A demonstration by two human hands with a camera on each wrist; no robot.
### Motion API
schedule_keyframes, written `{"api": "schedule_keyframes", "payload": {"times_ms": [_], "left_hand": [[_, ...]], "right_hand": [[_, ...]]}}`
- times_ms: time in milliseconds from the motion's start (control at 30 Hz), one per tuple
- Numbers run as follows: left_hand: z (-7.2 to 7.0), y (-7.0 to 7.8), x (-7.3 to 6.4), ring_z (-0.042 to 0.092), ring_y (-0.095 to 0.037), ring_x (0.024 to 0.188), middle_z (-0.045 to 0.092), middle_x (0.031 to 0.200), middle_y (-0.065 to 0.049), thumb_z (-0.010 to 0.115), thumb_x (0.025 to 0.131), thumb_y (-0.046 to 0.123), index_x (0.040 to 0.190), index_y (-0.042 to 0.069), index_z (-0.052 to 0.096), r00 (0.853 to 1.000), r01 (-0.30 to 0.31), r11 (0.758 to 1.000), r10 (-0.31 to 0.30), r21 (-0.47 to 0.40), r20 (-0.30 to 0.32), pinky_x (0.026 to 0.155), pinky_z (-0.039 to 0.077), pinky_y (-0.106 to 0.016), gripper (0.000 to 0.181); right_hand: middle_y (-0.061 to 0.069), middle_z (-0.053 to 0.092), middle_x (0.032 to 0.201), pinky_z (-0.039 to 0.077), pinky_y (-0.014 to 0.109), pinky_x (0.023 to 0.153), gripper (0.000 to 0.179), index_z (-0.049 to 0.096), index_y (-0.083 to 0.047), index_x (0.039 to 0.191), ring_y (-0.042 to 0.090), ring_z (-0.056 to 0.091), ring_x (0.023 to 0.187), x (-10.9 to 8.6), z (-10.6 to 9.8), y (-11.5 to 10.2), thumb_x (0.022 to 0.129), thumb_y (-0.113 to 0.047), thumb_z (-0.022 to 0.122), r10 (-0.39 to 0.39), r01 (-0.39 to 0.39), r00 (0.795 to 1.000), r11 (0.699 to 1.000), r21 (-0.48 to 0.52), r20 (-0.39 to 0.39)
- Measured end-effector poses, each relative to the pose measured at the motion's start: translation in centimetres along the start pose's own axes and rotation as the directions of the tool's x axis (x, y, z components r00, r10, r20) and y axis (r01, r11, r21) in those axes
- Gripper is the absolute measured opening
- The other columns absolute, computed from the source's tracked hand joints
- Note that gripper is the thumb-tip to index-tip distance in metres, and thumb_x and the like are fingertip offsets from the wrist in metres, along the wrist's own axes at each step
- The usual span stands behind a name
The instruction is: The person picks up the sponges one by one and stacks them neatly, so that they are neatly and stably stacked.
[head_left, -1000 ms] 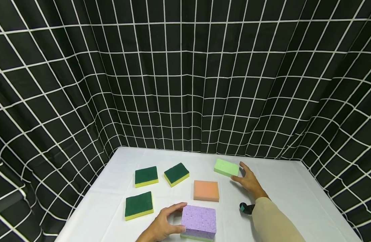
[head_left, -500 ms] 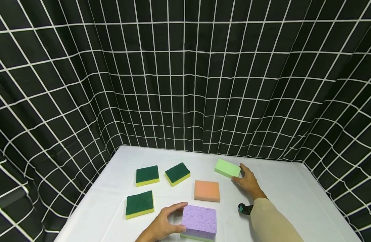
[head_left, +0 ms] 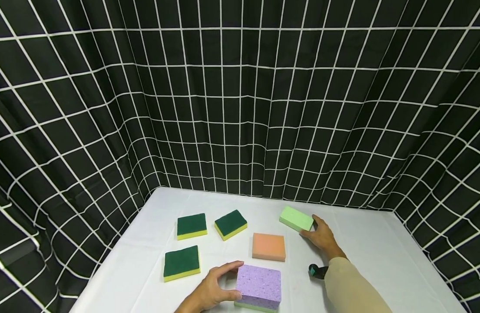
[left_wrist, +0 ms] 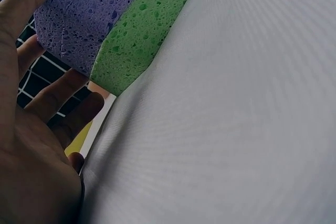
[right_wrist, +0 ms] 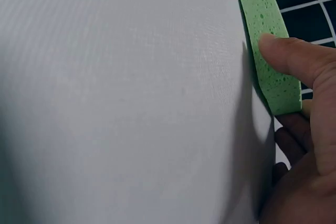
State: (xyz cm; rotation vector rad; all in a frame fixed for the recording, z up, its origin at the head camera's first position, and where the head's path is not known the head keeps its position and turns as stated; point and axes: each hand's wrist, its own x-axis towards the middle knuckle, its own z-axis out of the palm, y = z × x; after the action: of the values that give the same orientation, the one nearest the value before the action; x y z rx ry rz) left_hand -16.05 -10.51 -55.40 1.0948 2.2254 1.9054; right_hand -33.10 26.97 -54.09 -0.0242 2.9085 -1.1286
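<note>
My left hand (head_left: 213,288) holds a purple sponge (head_left: 258,280) by its left end, thumb in front and forefinger at the back corner. Beneath the purple sponge lies a green sponge (left_wrist: 139,38), its pitted side plain in the left wrist view. At the back right, my right hand (head_left: 322,237) pinches the near right end of a light green sponge (head_left: 296,217). The right wrist view has the thumb pressed on that sponge's side (right_wrist: 265,51); its other fingers are partly hidden behind. Between the hands lies an orange sponge (head_left: 269,246), touched by neither.
Three yellow sponges with dark green scouring tops, one at front left (head_left: 181,263), one behind it (head_left: 191,226) and one near the middle (head_left: 230,224), lie on the white-covered table (head_left: 146,243). A black grid-patterned curtain (head_left: 240,108) surrounds the back and sides.
The light green sponge has turned slightly and shifted a little to the right as my right hand closed on its end. My left hand and the purple sponge stay in place.
</note>
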Motion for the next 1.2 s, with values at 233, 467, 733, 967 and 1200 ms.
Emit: {"api": "schedule_keyframes", "payload": {"times_ms": [233,467,733,967,1200], "left_hand": [[0.0,0.0,0.0,0.057,-0.027,0.111,0.059,0.127,-0.012,0.077,0.083,0.012,0.140,0.000,0.046,1.000,0.027,0.999,-0.026,-0.045,0.016,0.098,0.042,-0.043,0.067],[0.0,-0.1,-0.1,0.057,-0.026,0.111,0.060,0.127,-0.009,0.077,0.083,0.013,0.140,0.002,0.047,0.999,0.035,0.999,-0.035,-0.033,0.011,0.097,0.042,-0.042,0.066],[0.1,0.0,-0.2,0.057,-0.027,0.111,0.060,0.125,-0.010,0.077,0.083,0.015,0.140,0.001,0.047,0.999,0.041,0.999,-0.041,-0.030,0.007,0.099,0.041,-0.043,0.066],[0.1,0.0,-0.1,0.057,-0.026,0.111,0.060,0.125,-0.010,0.078,0.083,0.015,0.140,-0.002,0.046,0.999,0.046,0.998,-0.045,-0.033,0.004,0.099,0.040,-0.042,0.067],[0.0,0.0,-0.2,0.057,-0.027,0.112,0.060,0.126,-0.010,0.078,0.083,0.013,0.140,-0.002,0.046,0.999,0.050,0.998,-0.050,-0.043,0.012,0.100,0.040,-0.041,0.067]], "right_hand": [[0.034,0.034,0.142,0.022,0.059,0.106,0.090,0.026,0.009,0.146,0.050,0.027,0.131,-1.0,-0.3,0.5,0.083,-0.033,0.074,0.016,-0.013,0.999,0.998,0.065,-0.039],[0.033,0.041,0.137,0.031,0.055,0.103,0.092,0.025,0.006,0.147,0.045,0.038,0.127,-2.6,-0.3,0.9,0.084,-0.039,0.075,0.026,-0.009,0.996,0.981,0.194,-0.082],[0.032,0.038,0.138,0.031,0.050,0.105,0.089,0.025,0.006,0.147,0.044,0.036,0.129,-4.6,-0.4,0.9,0.085,-0.035,0.075,0.039,0.004,0.992,0.943,0.332,-0.123],[0.029,0.033,0.143,0.028,0.045,0.108,0.088,0.024,0.003,0.149,0.042,0.030,0.134,-6.6,-1.6,0.4,0.084,-0.026,0.077,0.058,-0.004,0.991,0.910,0.414,-0.119],[0.026,0.036,0.141,0.025,0.042,0.110,0.085,0.027,0.001,0.148,0.040,0.030,0.135,-8.3,-2.3,0.3,0.085,-0.028,0.076,0.038,0.020,0.990,0.916,0.400,-0.135]]}}
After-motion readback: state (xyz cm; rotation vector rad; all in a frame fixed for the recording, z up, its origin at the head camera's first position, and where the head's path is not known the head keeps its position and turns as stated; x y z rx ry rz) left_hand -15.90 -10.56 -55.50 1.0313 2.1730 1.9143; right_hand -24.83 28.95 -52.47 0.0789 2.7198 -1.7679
